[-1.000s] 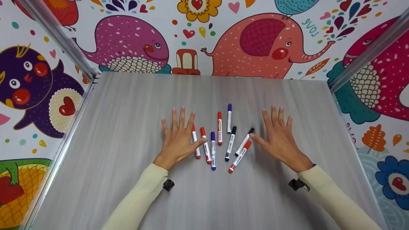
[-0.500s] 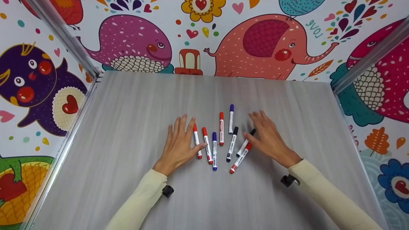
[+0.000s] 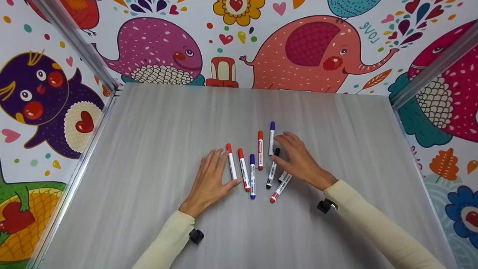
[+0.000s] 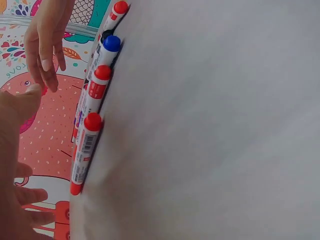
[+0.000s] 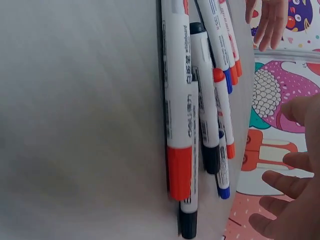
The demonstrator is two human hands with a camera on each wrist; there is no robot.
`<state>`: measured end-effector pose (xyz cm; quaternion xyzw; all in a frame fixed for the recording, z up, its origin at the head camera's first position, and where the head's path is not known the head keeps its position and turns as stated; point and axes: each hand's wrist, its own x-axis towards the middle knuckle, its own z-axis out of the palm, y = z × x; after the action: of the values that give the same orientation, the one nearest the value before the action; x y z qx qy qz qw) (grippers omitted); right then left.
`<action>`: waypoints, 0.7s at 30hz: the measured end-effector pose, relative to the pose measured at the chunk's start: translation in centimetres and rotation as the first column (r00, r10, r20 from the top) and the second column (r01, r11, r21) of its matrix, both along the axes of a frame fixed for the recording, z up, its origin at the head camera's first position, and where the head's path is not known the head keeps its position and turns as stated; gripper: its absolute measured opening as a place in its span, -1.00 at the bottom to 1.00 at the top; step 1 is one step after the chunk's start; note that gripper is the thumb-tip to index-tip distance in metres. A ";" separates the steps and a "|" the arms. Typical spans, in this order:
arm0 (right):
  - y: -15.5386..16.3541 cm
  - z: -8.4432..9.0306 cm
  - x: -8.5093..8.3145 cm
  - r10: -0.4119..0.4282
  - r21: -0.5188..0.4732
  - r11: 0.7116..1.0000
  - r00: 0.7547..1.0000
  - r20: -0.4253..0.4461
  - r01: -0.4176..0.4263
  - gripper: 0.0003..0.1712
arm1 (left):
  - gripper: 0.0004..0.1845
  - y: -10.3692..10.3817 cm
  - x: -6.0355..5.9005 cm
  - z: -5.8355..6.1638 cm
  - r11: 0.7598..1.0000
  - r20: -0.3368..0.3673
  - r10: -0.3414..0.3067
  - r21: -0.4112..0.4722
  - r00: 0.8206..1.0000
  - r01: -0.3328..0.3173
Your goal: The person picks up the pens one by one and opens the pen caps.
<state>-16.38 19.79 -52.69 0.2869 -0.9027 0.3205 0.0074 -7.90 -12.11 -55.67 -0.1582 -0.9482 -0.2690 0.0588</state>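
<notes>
- Head view: eight markers lie in a loose row in the middle of the grey table (image 3: 149, 149).
- Left hand (image 3: 211, 175) lies flat on the table, fingers straight and spread, grip on nothing. Its thumb touches the leftmost red marker (image 3: 231, 161), which is just beside the fingers.
- Right hand (image 3: 297, 158) hovers over the right side of the row, fingers relaxed and a little bent, pinching nothing.
- Under the right hand are the black marker (image 3: 272, 169) and a second black one, partly hidden.
- Another red marker (image 3: 280, 188) sticks out below the right palm.
</notes>
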 end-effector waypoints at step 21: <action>-4.8 -1.8 -1.0 0.161 -0.002 0.987 0.987 0.028 -0.161 -0.29 | -0.06 0.8 2.2 -2.0 0.999 -0.024 0.006 0.046 1.000 -0.004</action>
<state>-17.37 15.04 -54.50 0.3542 -0.8768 0.3238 -0.0312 -5.73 -11.34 -57.67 -0.1576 -0.9415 -0.2885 0.0743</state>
